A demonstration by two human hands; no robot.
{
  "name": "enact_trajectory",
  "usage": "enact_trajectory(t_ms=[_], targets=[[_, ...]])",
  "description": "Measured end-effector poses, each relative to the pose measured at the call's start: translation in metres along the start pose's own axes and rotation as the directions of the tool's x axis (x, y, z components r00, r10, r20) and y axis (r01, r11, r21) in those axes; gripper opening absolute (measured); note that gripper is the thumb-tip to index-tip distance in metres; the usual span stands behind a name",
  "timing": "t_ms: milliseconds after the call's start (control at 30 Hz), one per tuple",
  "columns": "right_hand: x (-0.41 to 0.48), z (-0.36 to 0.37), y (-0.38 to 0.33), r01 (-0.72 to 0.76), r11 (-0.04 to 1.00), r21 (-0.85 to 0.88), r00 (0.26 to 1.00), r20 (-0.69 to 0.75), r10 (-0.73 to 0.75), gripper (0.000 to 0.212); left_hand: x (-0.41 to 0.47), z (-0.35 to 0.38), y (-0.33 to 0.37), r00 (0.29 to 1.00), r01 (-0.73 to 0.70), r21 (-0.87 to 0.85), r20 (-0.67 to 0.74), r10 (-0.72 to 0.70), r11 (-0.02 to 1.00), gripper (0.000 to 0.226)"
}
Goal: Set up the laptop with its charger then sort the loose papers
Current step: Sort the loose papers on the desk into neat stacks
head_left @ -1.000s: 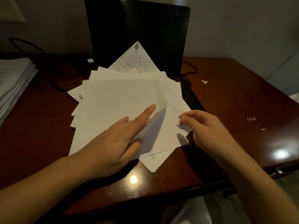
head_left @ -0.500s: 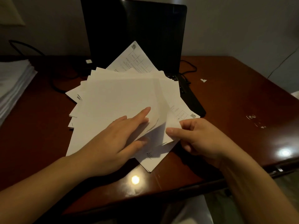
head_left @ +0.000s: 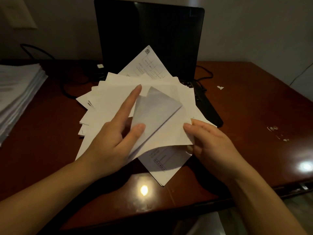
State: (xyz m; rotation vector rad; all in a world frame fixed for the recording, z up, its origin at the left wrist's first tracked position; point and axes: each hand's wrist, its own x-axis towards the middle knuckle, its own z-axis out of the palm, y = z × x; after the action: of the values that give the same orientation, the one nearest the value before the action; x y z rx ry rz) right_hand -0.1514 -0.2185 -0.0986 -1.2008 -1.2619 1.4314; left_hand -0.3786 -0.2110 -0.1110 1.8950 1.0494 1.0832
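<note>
Right hand pinches smooth white sheet by its curling corner.

Desk: glossy reddish wood (lamp glare); papers matt white; laptop glossy black.

The desk is seen from one head-worn camera, tilted forward and down, held close; the laptop is faced.
</note>
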Motion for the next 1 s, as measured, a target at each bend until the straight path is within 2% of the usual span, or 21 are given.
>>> enact_trajectory(t_ms=[100, 167, 233, 300, 400, 467, 500, 533, 567, 600, 667, 733, 800, 900, 1000], targets=[[0.003, 0.002, 0.002, -0.033, 0.990, 0.138, 0.997, 0.074, 0.023, 0.025, -0.001, 0.002, -0.002, 0.997, 0.034, -0.038, 0.076, -0.031, 0.999, 0.082], [0.004, 0.011, 0.001, 0.005, 0.994, 0.112, 0.999, 0.045, -0.010, 0.031, -0.002, 0.002, -0.006, 0.993, 0.021, 0.072, 0.116, -0.029, 0.997, 0.103], [0.005, 0.022, 0.000, 0.042, 0.995, 0.094, 0.999, 0.026, -0.044, 0.034, -0.002, 0.003, -0.010, 0.988, 0.005, 0.114, 0.151, -0.023, 0.993, 0.105], [0.006, 0.031, -0.001, 0.045, 0.996, 0.081, 0.999, -0.004, -0.045, 0.038, -0.003, 0.002, -0.014, 0.987, -0.003, 0.115, 0.159, -0.015, 0.993, 0.096], [0.010, 0.030, 0.003, 0.030, 0.999, -0.011, 0.996, 0.089, -0.029, 0.050, -0.003, 0.000, -0.013, 0.993, 0.021, 0.086, 0.111, -0.030, 0.996, 0.072], [0.014, 0.018, -0.003, 0.056, 0.992, -0.112, 0.998, 0.048, -0.051, 0.044, -0.002, 0.000, -0.012, 0.997, 0.018, 0.076, 0.069, -0.023, 0.997, 0.054], [0.020, 0.008, -0.006, 0.092, 0.969, -0.231, 0.995, -0.026, -0.100, 0.034, -0.001, 0.000, -0.011, 0.998, 0.010, 0.077, 0.055, -0.014, 0.997, 0.045], [0.027, -0.003, -0.009, 0.108, 0.898, -0.427, 0.980, -0.109, -0.170, 0.023, -0.001, 0.001, -0.010, 0.999, 0.012, 0.073, 0.048, -0.016, 0.997, 0.037], [0.034, -0.015, -0.011, 0.064, 0.780, -0.622, 0.962, -0.168, -0.213, 0.017, -0.001, 0.001, -0.009, 0.998, 0.031, 0.057, 0.046, -0.034, 0.998, 0.031], [0.041, -0.025, -0.014, -0.020, 0.656, -0.755, 0.959, -0.199, -0.200, 0.023, -0.001, 0.002, -0.008, 0.997, 0.058, 0.031, 0.048, -0.059, 0.998, 0.029], [0.053, -0.036, -0.017, -0.179, 0.500, -0.847, 0.964, -0.252, -0.082, 0.048, 0.000, 0.003, -0.008, 0.994, 0.096, -0.013, 0.053, -0.095, 0.995, 0.029], [0.059, -0.038, -0.024, -0.249, 0.428, -0.869, 0.964, -0.266, 0.019, 0.051, 0.001, 0.004, -0.008, 0.993, 0.109, -0.035, 0.057, -0.107, 0.993, 0.029], [0.064, -0.040, -0.030, -0.268, 0.423, -0.866, 0.963, -0.257, 0.083, 0.039, 0.001, 0.004, -0.007, 0.991, 0.112, -0.059, 0.077, -0.107, 0.992, 0.032], [0.066, -0.043, -0.037, -0.263, 0.501, -0.824, 0.965, -0.228, 0.131, 0.024, 0.001, 0.005, -0.004, 0.989, 0.120, -0.088, 0.096, -0.112, 0.989, 0.032], [0.061, -0.043, -0.041, -0.232, 0.529, -0.816, 0.973, -0.203, 0.112, 0.025, 0.004, 0.005, 0.000, 0.988, 0.131, -0.117, 0.092, -0.121, 0.984, 0.031]])
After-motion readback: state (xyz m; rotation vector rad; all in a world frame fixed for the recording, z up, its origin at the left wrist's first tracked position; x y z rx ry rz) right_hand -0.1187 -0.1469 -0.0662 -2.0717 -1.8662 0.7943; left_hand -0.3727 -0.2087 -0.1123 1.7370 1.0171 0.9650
